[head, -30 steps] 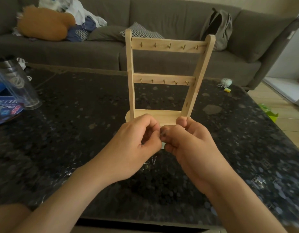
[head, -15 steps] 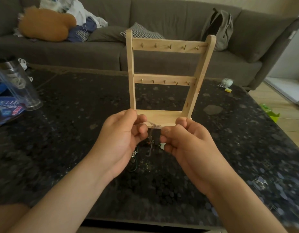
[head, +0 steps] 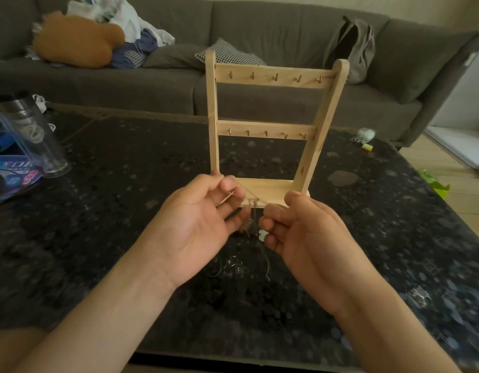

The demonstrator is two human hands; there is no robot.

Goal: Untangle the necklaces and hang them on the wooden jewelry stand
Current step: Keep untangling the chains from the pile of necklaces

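Gently does it: left hand [head: 203, 224] and right hand [head: 308, 238] each pinch a fine strand [head: 252, 196], fingers [head: 272, 211] curled, with the knotted necklaces [head: 247, 224] hanging between them above the bench [head: 125, 211], before the stand [head: 257, 127]. Draw apart slowly, teasing loops free rather than tightening the knot.

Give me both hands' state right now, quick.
Left hand: pinching a strand of the tangled necklaces.
Right hand: pinching the same tangle, other side.
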